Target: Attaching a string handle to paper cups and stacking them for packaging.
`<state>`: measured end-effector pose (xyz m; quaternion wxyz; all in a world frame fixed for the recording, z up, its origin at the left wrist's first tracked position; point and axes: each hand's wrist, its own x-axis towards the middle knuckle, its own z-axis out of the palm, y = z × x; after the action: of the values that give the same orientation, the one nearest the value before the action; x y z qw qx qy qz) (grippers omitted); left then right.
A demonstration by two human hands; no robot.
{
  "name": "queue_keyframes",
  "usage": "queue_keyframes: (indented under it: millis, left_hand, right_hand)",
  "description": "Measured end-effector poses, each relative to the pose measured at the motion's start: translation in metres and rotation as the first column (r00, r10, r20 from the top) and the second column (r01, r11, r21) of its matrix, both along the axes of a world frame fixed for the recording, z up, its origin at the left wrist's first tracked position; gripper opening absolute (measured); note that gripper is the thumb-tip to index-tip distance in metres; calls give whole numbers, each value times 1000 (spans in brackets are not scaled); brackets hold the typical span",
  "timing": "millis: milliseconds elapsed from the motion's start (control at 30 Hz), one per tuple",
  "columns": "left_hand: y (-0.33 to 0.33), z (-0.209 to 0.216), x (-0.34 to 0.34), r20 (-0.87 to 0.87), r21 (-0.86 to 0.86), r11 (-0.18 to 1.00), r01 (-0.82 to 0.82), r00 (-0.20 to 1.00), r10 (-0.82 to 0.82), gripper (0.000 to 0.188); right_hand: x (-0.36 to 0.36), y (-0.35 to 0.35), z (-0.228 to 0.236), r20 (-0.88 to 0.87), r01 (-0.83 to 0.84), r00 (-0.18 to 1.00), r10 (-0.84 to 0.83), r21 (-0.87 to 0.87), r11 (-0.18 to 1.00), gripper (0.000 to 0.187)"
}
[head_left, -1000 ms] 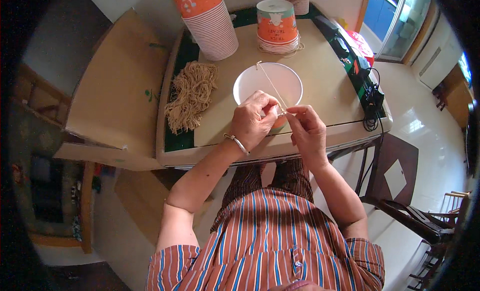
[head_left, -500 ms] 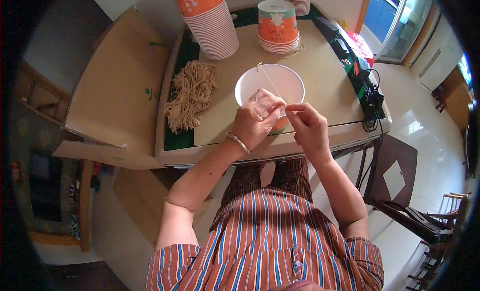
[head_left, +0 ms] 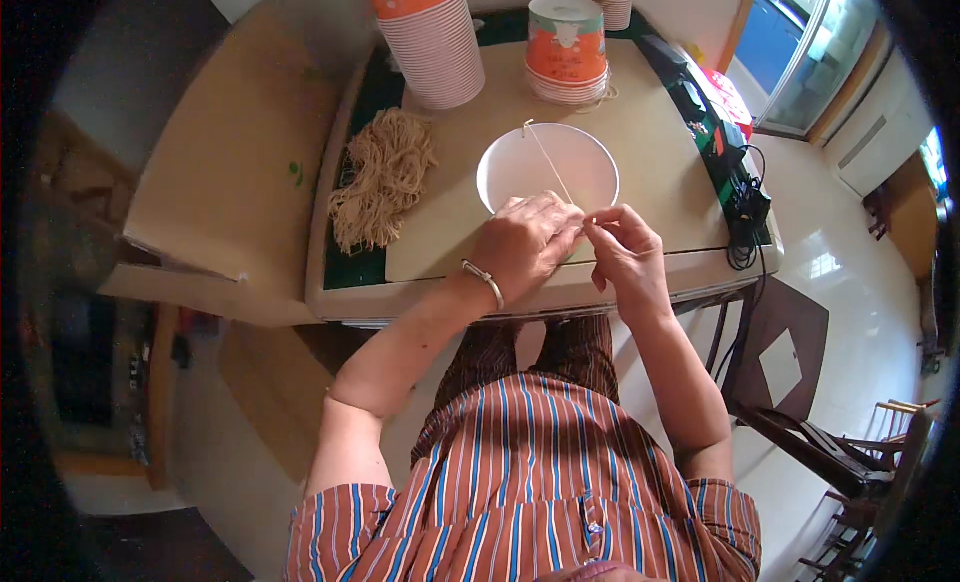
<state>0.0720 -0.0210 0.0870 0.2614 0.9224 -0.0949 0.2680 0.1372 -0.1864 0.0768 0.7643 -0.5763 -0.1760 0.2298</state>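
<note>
Head view: left hand (head_left: pixel 525 240) and right hand (head_left: pixel 622 244) both pinch a string (head_left: pixel 550 162) over the white bowl (head_left: pixel 520 172).

Up top we've got a tall stack of orange paper cups (head_left: pixel 432 37) lying tilted on the worktop (head_left: pixel 660 172), a shorter upright cup stack (head_left: pixel 567 44) beside it, a heap of tan strings (head_left: pixel 385 177) at left, and black cables (head_left: pixel 742 197) at the right edge.

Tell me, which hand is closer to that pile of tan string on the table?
Left. The left hand sits at the white bowl's near rim, right of the string pile; the right hand lies farther right.
</note>
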Motion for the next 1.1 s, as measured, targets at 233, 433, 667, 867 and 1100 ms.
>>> queue_keyframes:
  millis: [233, 433, 667, 867, 1100]
  left_hand:
    - [-4, 5, 2, -32, -99, 995, 15, 999, -18, 14]
    - [-8, 12, 0, -125, -160, 986, -45, 992, 25, 11]
    - [-8, 9, -1, -97, -264, 963, -45, 995, 20, 12]
    - [-6, 5, -1, -84, -212, 976, -44, 996, 26, 16]
    - [-6, 6, 0, -143, -158, 987, -40, 990, 17, 15]
  right_hand:
    - [-3, -1, -3, 57, 33, 998, -31, -34, 999, 8]
    - [-7, -2, 0, 88, 60, 995, -53, -80, 995, 10]
    - [-6, -5, -4, 135, 78, 988, -70, -60, 995, 12]
    - [-7, -6, -4, 196, 136, 975, -104, -159, 978, 10]
    - [-2, -8, -10, 591, 284, 797, -121, -191, 940, 11]
